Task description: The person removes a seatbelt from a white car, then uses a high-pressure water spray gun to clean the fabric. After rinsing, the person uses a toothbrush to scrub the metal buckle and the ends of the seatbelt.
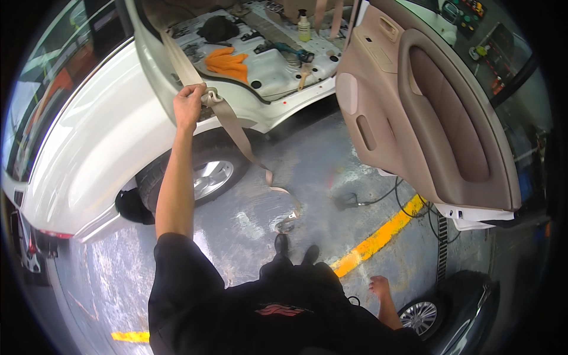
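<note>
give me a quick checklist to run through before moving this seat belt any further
1. Left hand gripping the seat belt: ok, fingers closed on it.
2. Right hand free: ok, nothing visible in it.
3. Belt's lower end clear of feet: not ok, lies just ahead of the left shoe.
4. Car door open: ok, swung wide.
5. Car floor cleared: not ok, orange glove there.
6. Belt's upper attachment: cannot tell.
</note>
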A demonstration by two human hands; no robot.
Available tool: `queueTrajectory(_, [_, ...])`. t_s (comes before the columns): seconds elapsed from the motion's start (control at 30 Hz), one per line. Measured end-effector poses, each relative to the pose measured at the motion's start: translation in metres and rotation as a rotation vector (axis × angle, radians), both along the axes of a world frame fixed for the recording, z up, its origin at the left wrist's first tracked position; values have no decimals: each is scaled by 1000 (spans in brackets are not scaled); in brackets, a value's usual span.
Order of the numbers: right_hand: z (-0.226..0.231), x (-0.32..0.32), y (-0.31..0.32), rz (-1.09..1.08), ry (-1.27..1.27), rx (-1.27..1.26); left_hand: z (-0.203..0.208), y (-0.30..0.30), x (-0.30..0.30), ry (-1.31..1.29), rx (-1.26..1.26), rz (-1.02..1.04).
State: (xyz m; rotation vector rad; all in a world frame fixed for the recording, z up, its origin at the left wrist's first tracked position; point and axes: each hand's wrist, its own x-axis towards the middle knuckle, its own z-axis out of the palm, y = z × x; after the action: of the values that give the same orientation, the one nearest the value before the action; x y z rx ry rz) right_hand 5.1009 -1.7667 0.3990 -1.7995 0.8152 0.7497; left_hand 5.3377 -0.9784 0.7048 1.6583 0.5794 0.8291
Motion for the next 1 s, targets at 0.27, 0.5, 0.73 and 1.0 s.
queueTrajectory(0.27, [-13, 97, 31, 331, -220, -14, 69, -5, -80, 292, 309, 160])
queueTrajectory(0.5, [9, 127, 20, 90, -305, 30, 94, 17, -113, 320, 261, 45])
queueTrajectory(0.73, [53, 195, 136, 398, -565, 83, 88, 19, -108, 132, 9, -230])
queueTrajectory(1.0, [308, 234, 470, 787, -981, 696, 99, 14, -101, 105, 19, -455])
